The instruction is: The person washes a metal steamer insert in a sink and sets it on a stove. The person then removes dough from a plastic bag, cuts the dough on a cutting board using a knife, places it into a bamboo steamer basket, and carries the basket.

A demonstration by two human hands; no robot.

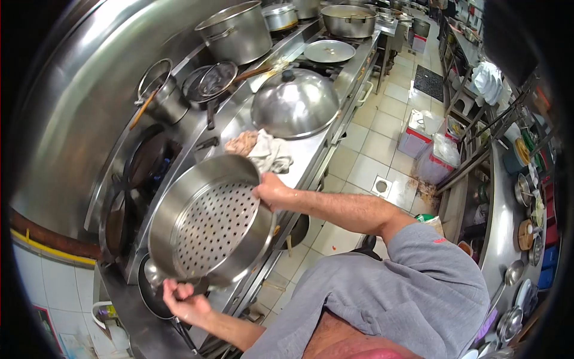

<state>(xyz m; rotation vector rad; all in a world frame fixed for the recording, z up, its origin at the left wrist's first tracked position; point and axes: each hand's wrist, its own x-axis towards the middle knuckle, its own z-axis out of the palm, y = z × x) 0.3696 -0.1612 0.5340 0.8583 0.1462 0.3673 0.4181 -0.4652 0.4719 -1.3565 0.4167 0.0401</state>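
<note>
A large round steel steamer pot (164, 209) with a perforated bottom is tilted in front of me, its inside facing up towards me. My right hand (276, 191) is closed over its rim on the right side. My left hand (188, 305) has its fingers curled at the pot's lower left edge, close to a side handle (154, 274); the pot partly hides the grip. Just beyond the pot, crumpled cloths (272, 152) lie on the steel counter. Behind them rests a big domed lid (296, 102) with a black knob.
Along the stove stand a large pot (234, 33), a wide pan (348, 21), a flat lid (329, 51) and strainers (218, 78). A frying pan (152, 293) lies below my pot. Bins (436, 158) sit on the tiled floor (368, 167). A utensil-covered counter (502, 239) runs along the right.
</note>
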